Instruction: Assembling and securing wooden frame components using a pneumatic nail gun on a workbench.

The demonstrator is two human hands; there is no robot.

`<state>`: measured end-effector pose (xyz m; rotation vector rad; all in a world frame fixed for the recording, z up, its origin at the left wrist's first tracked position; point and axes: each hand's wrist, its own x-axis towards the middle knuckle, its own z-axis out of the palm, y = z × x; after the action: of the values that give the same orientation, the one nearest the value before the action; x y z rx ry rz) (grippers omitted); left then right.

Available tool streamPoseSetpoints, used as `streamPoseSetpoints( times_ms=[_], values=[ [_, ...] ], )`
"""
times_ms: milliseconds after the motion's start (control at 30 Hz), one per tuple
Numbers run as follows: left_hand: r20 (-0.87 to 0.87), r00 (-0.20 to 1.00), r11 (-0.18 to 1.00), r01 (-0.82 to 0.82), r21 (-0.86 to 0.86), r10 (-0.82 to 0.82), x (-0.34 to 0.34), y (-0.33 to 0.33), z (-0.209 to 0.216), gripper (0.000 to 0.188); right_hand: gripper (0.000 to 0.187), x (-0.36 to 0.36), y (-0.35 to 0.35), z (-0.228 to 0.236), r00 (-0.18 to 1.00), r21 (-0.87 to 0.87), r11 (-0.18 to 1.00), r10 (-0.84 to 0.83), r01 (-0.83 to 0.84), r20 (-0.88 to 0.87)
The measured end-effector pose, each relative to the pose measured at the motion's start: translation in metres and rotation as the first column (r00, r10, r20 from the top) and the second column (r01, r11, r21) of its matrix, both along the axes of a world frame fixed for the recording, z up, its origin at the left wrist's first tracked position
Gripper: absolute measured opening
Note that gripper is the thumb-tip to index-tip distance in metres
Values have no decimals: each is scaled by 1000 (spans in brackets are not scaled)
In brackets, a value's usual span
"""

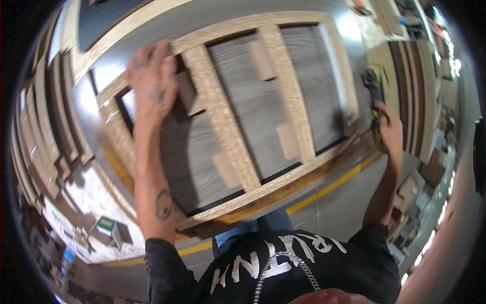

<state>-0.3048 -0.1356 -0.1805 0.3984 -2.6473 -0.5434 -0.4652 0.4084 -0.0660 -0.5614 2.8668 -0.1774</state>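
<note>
A chipboard frame (223, 114) with two inner cross strips lies over a dark grey wood-grain panel in front of me. My left hand (153, 83) grips the frame's far left part, its fingers bent over the rail. My right hand (389, 121) is wrapped around the handle of a black and yellow hand tool (373, 88), just off the frame's right end. Blur hides the tool's exact kind. Small brown blocks (262, 61) sit against the strips, one of them beside my left hand.
Long boards stand stacked at the left (43, 121) and at the right (417, 96). A green and white box (110, 230) rests on a pale surface at the lower left. Below the work, a yellow line (304, 204) crosses the grey floor. Cardboard pieces (411, 188) lie at the lower right.
</note>
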Motion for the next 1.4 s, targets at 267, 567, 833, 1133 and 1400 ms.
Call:
streamPoseSetpoints(
  times_ms=[267,567,833,1133,1400],
  values=[
    [38,999,998,36,54,-38,-9,8,11,56,86,-83,51,-59,983,167,982,-52,83,-177],
    [26,1000,999,-9,-45,10,-4,19,9,107,42,-134,49,-12,952,98,959,-247,267,-183],
    [82,997,998,-18,57,13,-4,21,8,111,42,-53,-195,93,913,-162,917,-317,364,256],
    [49,999,997,-9,80,5,-3,18,7,108,61,-61,-336,54,751,-105,791,607,-603,260],
    [-54,997,983,-36,180,47,0,20,20,94,69,-71,-350,25,682,68,680,720,-730,127]
  ],
)
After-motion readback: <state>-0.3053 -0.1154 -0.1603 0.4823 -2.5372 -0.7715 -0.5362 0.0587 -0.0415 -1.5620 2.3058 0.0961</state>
